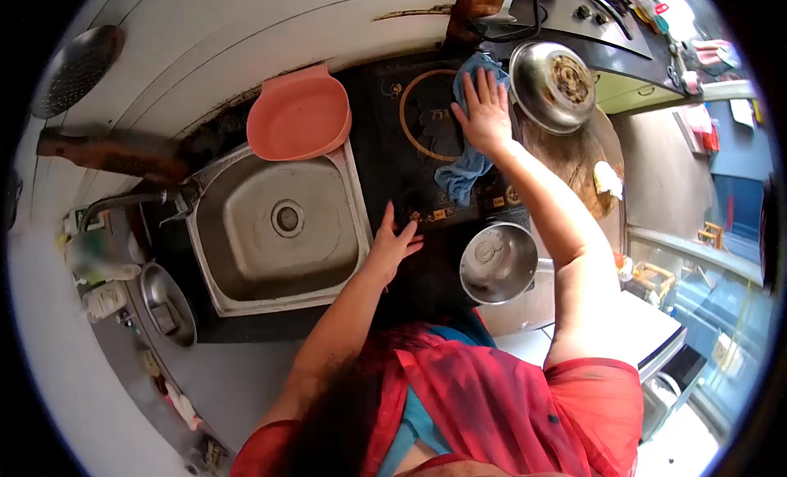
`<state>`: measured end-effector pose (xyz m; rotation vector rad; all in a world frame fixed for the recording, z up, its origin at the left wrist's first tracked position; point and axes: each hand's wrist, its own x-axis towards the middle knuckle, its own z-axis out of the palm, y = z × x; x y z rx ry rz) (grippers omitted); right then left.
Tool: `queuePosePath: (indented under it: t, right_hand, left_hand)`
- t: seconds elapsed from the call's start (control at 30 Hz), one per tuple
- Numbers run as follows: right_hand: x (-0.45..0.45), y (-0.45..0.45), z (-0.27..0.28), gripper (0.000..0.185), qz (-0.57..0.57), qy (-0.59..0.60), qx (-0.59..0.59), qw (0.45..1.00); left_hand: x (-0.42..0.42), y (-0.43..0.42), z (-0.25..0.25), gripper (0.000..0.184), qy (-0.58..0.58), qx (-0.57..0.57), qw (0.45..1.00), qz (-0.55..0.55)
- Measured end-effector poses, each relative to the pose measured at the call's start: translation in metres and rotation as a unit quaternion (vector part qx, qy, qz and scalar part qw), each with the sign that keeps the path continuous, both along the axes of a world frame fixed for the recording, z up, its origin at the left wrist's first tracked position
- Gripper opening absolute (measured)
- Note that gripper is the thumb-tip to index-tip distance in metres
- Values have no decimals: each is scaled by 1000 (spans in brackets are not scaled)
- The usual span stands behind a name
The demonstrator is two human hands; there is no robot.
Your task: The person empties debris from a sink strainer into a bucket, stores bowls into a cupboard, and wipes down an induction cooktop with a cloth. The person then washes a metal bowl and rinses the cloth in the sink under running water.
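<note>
My right hand lies flat with its fingers spread on a crumpled blue cloth, pressing it on the right part of a black cooktop with an orange ring. Between the sink and the cooktop's front edge is my left hand, its fingers apart and nothing in them. A steel pot stands in front of the cooktop, to the right of my left hand. Right beside the cloth rests a steel pan with a browned, stained base.
A steel sink is at the left, with a pink basin at its back edge and a faucet on its left. A round wooden board lies at the right. A strainer hangs at the upper left.
</note>
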<state>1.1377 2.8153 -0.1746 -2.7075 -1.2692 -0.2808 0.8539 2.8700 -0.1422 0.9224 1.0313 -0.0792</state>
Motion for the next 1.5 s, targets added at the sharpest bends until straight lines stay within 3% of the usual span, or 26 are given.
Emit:
queuePosePath:
  t: [0.03, 0.17, 0.3, 0.37, 0.43, 0.53, 0.63, 0.7, 0.77, 0.83, 0.97, 1.03, 1.2, 1.23, 1.37, 1.5]
  right_hand:
    - [-2, 9, -2, 56, 17, 67, 56, 996]
    - [-47, 19, 5, 45, 155, 85, 95, 980]
    - [-98, 12, 13, 43, 251, 204, 156, 933]
    - [-115, 1, 9, 31, 306, 300, 173, 887]
    - [-116, -8, 25, 27, 267, 422, 195, 844]
    - [-65, -6, 47, 20, 164, 274, 323, 891]
    - [26, 7, 50, 10, 4, 162, 436, 885]
    - [79, 15, 22, 33, -101, 106, 369, 918]
    - [90, 24, -7, 45, -120, 148, 241, 952]
    - [77, 32, -29, 53, -74, -21, 260, 962]
    - [35, 48, -9, 51, -8, 19, 204, 979]
    - [7, 71, -8, 48, 97, 63, 249, 962]
    - [-36, 80, 6, 41, 231, 131, 198, 944]
    - [-52, 63, 15, 42, 283, 192, 145, 928]
    - [-104, 4, 38, 44, 423, 233, 63, 873]
    - [-70, -36, 48, 39, 517, 233, -33, 823]
  left_hand:
    - [9, -5, -6, 70, -23, -13, 998, 64]
    - [12, -4, -10, 69, 6, -37, 996, 81]
    - [9, -1, -19, 70, -28, -64, 994, 88]
    - [12, 1, -12, 69, -7, -71, 992, 100]
    - [9, -2, -13, 68, 4, -81, 990, 116]
    - [4, -8, -10, 67, -16, -87, 986, 143]
    - [6, -5, -8, 65, -16, -83, 987, 138]
    - [6, -6, -11, 64, -15, -78, 988, 130]
    - [5, -7, -14, 64, -29, -70, 989, 128]
    - [3, -6, -16, 64, -35, -55, 992, 110]
    - [8, -1, -8, 65, -25, -34, 996, 79]
    - [7, 1, -13, 66, -30, -29, 996, 74]
    - [4, 2, -15, 67, -8, -32, 995, 91]
    - [3, 2, -19, 67, -12, -32, 995, 96]
    - [-1, 0, -21, 60, -60, -34, 993, 95]
    - [-2, -4, -28, 59, -35, -35, 992, 120]
